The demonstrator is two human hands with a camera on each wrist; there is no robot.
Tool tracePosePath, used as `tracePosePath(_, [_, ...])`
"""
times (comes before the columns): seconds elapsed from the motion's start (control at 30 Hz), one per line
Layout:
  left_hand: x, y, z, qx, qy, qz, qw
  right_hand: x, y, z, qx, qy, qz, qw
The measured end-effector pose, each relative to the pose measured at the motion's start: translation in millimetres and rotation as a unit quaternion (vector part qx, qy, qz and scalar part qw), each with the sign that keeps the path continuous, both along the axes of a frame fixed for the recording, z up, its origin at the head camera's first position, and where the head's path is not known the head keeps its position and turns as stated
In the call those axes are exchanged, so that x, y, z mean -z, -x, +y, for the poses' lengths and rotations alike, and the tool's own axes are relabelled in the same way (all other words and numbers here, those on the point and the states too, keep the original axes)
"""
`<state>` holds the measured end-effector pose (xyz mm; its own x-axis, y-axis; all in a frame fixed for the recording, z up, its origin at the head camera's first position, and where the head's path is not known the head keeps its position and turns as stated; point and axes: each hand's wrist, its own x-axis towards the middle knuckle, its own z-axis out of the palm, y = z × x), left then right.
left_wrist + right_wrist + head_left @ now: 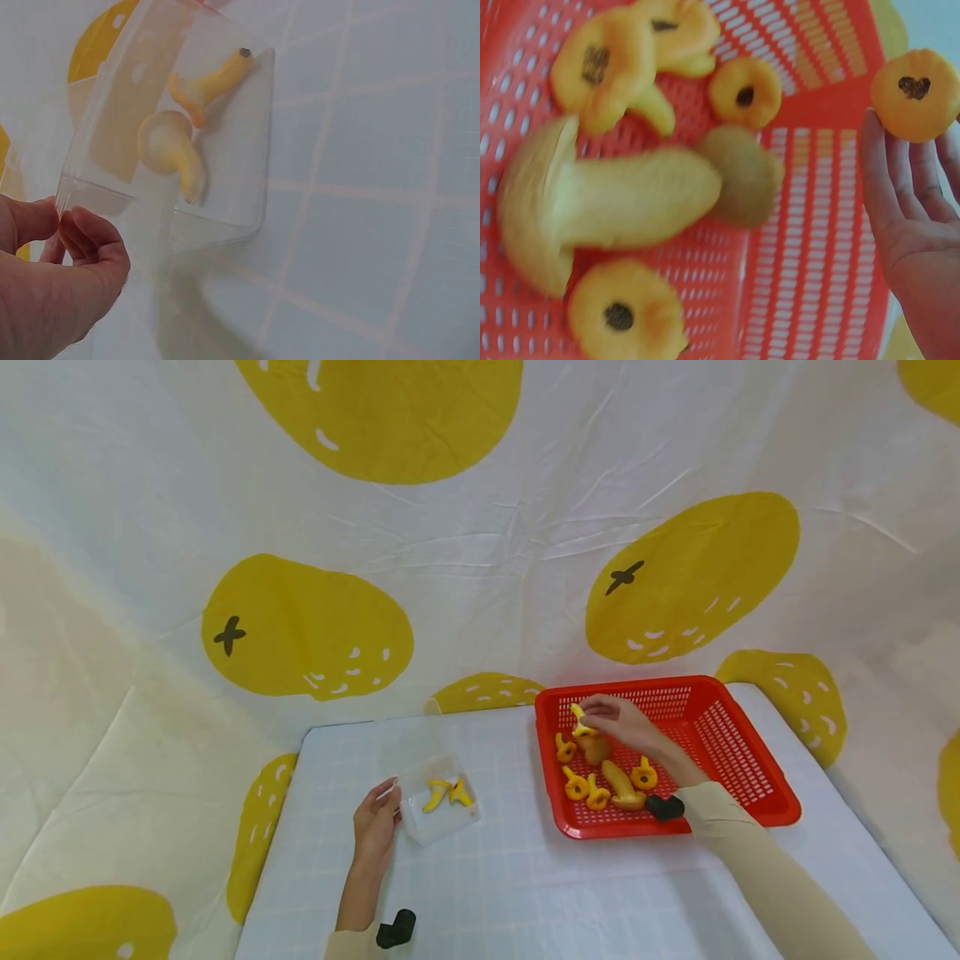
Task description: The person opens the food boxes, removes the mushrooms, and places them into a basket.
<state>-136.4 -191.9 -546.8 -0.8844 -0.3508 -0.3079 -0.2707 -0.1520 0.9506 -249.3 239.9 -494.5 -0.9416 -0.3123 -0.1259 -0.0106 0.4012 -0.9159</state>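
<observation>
My left hand [377,827] pinches the near-left rim of a clear plastic box [429,833] between thumb and fingers. Inside that box lie two yellow chanterelle mushrooms, one pale-capped [171,150] and one with a dark stem end [217,82]. Over the left part of a red basket [750,739], my right hand [622,724] holds another yellow chanterelle [917,94] in its fingertips, the dark centre of its cap facing the wrist camera. Below in the basket are several more chanterelles [604,71] and thick brown mushrooms [630,199], one lying on its side.
A faint clear sheet like a lid [408,739] stands behind the box. White cloth [480,902] with a pale grid covers the table. Behind it hangs a curtain [480,543] printed with large yellow fruit. The basket's walls are perforated and raised.
</observation>
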Motion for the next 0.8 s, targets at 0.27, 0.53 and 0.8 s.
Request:
tracePosePath(0.27, [1.4,0.2,1,-0.001,0.003,0.008,1.0,9.6,0.0,27,0.013,0.004,-0.006,1.0])
tracePosePath(0.53, [3.1,1.2,2,-0.001,0.006,0.005,1.0,25.8,6.4,45,0.015,-0.033,0.006,0.999])
tracePosePath(0.8, [2.2,1.1,1,0.001,0.008,0.004,1.0,35.0,11.0,52,0.009,-0.065,0.004,0.998])
